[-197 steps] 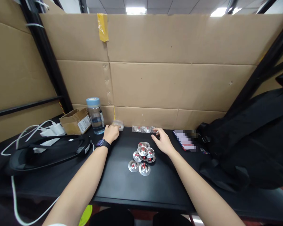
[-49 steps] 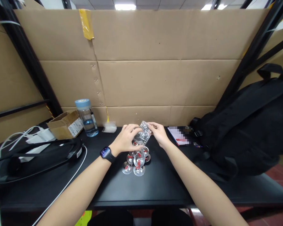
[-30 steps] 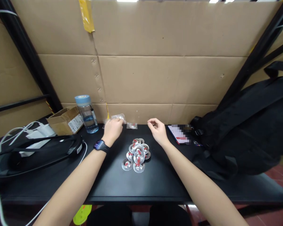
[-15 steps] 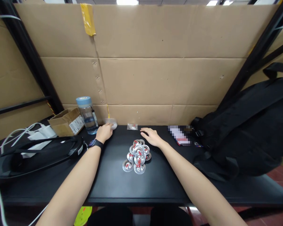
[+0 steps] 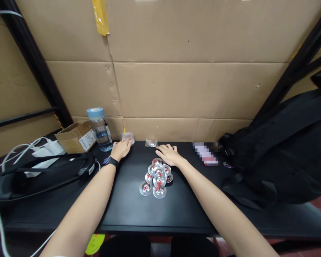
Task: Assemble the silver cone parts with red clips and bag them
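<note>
- Head view, hands: the left hand (image 5: pixel 121 149) lies palm down on the black worktop (image 5: pixel 128 210). Its fingers are stretched out and loose, and nothing is clamped in it.
- Its fingertips reach the near edge of a crumpled clear bag (image 5: pixel 127 136), which lies against the foot of the cardboard wall (image 5: pixel 189 89).
- A dark wristwatch (image 5: pixel 110 161) sits on the left wrist.
- The right hand (image 5: pixel 169 155) is also flat and palm down, with its fingers spread and nothing in its grasp.
- The right fingertips point toward a small clear packet (image 5: pixel 151 143), which lies just beyond them at the back of the worktop. Whether they touch it is hard to tell.
- The two hands are apart, and the packet lies between them.
- Head view, middle: a pile of metal discs (image 5: pixel 157 176) with red pieces at their centres lies just in front of the right hand, near the wrist. Some discs overlap and two lie flat at the near edge of the pile.
- Head view, left side: a water bottle (image 5: pixel 100 125) with a pale blue cap stands upright beside the crumpled bag.
- Next to the bottle sits an open cardboard box (image 5: pixel 76 136), with white cables (image 5: pixel 29 151) and a flat black bag (image 5: pixel 42 175) further left.
- Head view, right side: a blurred phone (image 5: pixel 205 157) lies near the wall, and a large black backpack (image 5: pixel 283 150) leans beside it.
- A strip of yellow tape (image 5: pixel 101 16) hangs at the top of the cardboard.
</note>
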### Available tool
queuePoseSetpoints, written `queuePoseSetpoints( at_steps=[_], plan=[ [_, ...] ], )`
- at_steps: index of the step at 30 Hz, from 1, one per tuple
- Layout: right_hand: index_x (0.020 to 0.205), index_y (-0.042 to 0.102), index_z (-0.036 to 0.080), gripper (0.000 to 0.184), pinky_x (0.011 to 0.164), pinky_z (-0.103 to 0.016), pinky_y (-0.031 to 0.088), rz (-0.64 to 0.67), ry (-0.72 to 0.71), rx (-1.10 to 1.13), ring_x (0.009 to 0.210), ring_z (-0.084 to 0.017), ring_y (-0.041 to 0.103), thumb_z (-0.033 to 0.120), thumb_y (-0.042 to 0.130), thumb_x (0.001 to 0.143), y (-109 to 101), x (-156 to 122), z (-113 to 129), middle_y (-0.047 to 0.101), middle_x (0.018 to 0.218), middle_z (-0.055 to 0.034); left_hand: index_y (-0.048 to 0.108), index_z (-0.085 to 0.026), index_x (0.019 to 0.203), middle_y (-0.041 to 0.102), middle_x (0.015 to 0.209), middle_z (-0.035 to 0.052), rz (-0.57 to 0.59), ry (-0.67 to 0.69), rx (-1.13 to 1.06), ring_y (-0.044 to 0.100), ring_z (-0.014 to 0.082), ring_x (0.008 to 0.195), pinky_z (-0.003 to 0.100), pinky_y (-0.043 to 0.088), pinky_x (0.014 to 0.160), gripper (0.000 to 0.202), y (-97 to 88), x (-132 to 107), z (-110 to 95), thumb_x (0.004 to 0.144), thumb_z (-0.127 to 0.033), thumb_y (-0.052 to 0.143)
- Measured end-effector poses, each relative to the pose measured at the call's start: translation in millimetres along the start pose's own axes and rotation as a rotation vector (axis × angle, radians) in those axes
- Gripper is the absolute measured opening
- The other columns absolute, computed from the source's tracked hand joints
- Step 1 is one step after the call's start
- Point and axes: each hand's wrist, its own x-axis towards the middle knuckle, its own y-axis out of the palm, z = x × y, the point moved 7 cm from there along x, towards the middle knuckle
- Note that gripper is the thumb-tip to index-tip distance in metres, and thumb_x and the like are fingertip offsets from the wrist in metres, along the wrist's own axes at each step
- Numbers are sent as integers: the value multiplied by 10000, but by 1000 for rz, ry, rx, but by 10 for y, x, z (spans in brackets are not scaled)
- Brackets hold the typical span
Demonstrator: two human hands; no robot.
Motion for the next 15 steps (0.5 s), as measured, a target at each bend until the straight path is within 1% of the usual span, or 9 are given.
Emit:
queuePoseSetpoints(
  at_steps=[2,4,5,7,9,11,13,15],
  plan=[
    [1512,442,352,628,1103,-563,257,12,-2,15,1435,-324,342,639,167,1026,13,3,21,410,1602,-50,641,-227,1303,689,1304,134,5,8,-8,609,316,1235,460,404,987,568,8,5,-7,1042,-465,197],
    [1549,376,360,637,1128,-585,203,51,4,48,1477,-326,281,642,151,1024,51,11,32,386,1617,-46,694,-230,1221,654,1362,120,7,22,-16,585,314,1263,460,406,994,588,27,6,-16,1041,-477,191],
    [1563,343,363,638,1130,-595,190,64,9,64,1479,-326,277,643,148,1023,65,14,35,405,1605,-51,702,-236,1209,624,1405,112,4,25,-20,570,312,1279,466,404,1000,592,38,7,-17,1041,-481,191],
    [1574,307,366,639,1114,-602,210,47,22,91,1445,-325,326,646,149,1022,62,17,36,469,1558,-67,701,-257,1220,547,1494,91,-5,23,-26,545,307,1304,484,397,1013,585,60,12,-15,1040,-487,194],
    [1558,336,357,643,1091,-592,251,-8,34,99,1378,-318,398,653,148,1019,31,13,30,517,1507,-80,699,-273,1230,478,1557,70,-14,13,-32,522,304,1326,498,390,1024,577,77,23,-6,1040,-489,198],
    [1506,435,337,652,1077,-582,276,-66,43,77,1312,-310,447,658,147,1017,-2,2,13,539,1470,-93,706,-288,1220,429,1593,50,-18,1,-43,509,306,1338,505,388,1030,573,93,36,8,1038,-496,204],
    [1451,516,329,653,1082,-577,278,-105,40,52,1314,-308,443,651,144,1021,-22,-7,-10,527,1476,-95,713,-304,1210,390,1618,35,-19,-9,-57,491,312,1357,513,388,1034,567,104,48,27,1035,-509,214],
    [1463,512,340,643,1106,-562,261,-102,19,60,1389,-309,380,634,140,1028,-17,-6,-25,457,1553,-76,718,-317,1206,360,1635,27,-19,-13,-64,481,324,1365,527,388,1033,560,112,53,44,1029,-521,226]
  ],
)
